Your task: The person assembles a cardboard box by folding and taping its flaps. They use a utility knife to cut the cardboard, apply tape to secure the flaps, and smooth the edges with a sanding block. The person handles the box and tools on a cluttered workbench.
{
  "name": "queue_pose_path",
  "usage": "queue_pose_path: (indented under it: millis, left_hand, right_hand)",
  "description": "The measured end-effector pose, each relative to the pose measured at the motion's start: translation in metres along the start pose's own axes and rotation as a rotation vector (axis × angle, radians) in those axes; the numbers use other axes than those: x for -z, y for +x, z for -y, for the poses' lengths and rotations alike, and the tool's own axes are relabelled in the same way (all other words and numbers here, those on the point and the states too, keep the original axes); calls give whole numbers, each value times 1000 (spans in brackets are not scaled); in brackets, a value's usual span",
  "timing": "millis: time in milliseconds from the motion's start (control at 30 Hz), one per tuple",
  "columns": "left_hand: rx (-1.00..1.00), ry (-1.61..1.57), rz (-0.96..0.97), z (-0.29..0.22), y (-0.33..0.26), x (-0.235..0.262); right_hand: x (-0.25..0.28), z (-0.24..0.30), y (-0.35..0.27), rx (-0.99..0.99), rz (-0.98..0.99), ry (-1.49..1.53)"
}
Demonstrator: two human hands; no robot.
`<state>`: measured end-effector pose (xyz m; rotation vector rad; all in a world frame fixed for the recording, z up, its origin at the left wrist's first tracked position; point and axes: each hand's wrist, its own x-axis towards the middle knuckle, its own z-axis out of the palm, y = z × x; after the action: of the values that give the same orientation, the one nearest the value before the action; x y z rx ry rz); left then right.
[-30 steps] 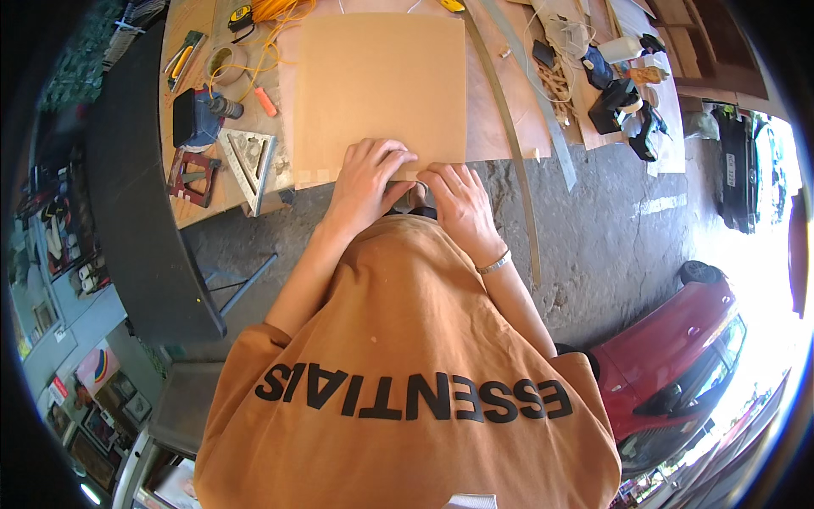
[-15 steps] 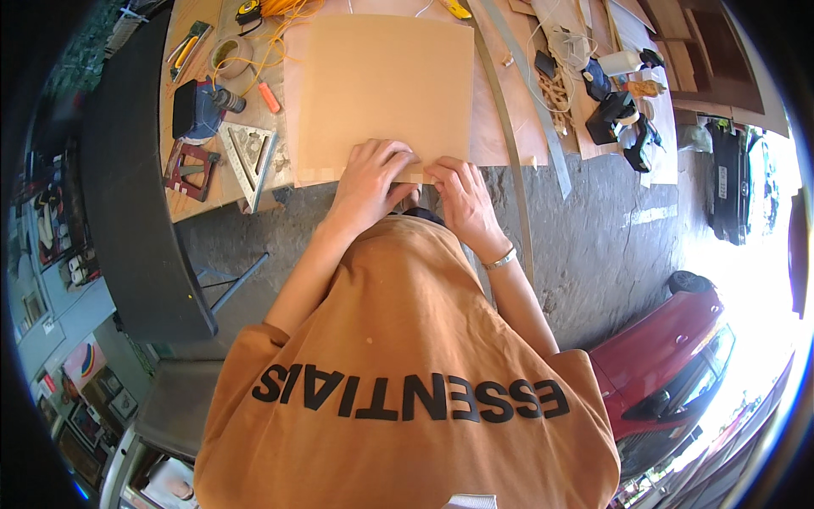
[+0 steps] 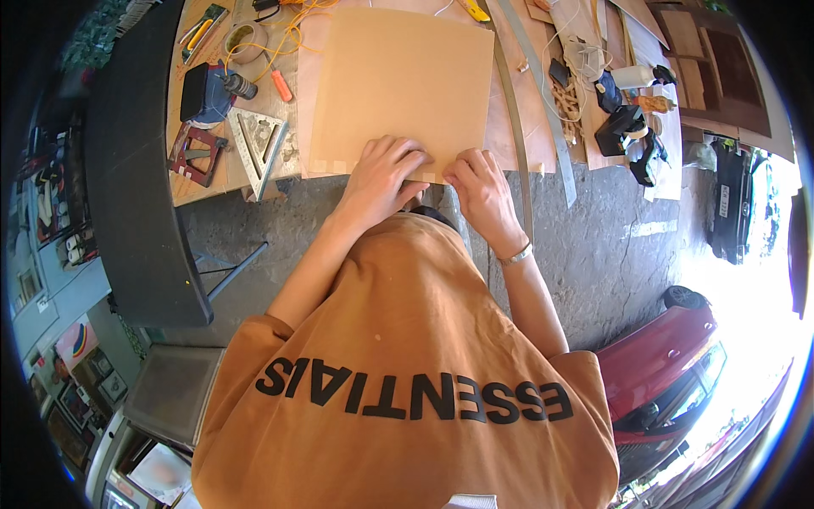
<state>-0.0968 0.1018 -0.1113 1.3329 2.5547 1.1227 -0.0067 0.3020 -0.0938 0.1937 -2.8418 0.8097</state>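
Observation:
A large tan sheet [image 3: 403,85] lies on the worktable, its near edge toward me. Short pale strips of tape [image 3: 326,166] run along that edge. My left hand [image 3: 386,176] holds the sheet near the middle of the edge, fingers curled on top and thumb lower, by the rim. Just to its right, my right hand [image 3: 485,193] is closed in a pinch at the edge, close to the sheet's near right corner. Whatever lies between its fingertips is too small to tell. Another bit of tape shows between the two hands.
Left of the sheet are a speed square [image 3: 257,144], a dark red clamp-like tool [image 3: 197,155], a cordless drill [image 3: 216,92], an orange-handled tool [image 3: 281,86] and a tape roll [image 3: 246,42]. A metal ruler [image 3: 555,127] and a white bottle [image 3: 634,77] are at right.
My right hand has shifted a little right along the edge, widening the gap between my hands. The left hand stays on the edge. The whole view has shifted slightly.

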Motion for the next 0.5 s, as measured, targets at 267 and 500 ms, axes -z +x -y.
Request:
queue_pose_path:
  millis: [267,500]
  left_hand:
    - [-8,-12,-12,2,-1,0]
    - [-15,-16,-11,1,-1,3]
  right_hand:
    - [4,9,-18,5,89,-156]
    - [-5,11,-38,-76,-55,-88]
